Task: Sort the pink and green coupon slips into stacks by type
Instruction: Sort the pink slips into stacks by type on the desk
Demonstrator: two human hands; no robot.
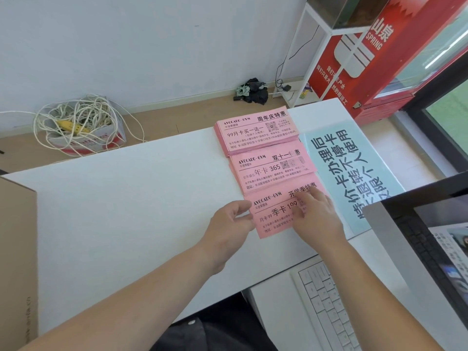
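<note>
surface: a smooth white tabletop [126,198] is stretching across the frame, carrying a white keyboard [329,300] and a dark-framed monitor [443,236] at the right.
room: a pale wall [126,46] is meeting a wood-toned floor [177,117], where a cardboard box of tangled white cable [83,127] is sitting; a red drinks cooler [367,59] is standing in the corner.
slips: pink paper coupon slips printed in black are lying in a column right of centre, the far stack [255,130], middle stack [271,171] and near stack [271,219] overlapping at their edges, beside a glossy pale green sheet [354,160].
left hand [233,219]: thumb and fingers are pinching the near stack's left edge.
right hand [316,214]: fingers, straight and slightly apart, are pressing flat on the near stack.
</note>
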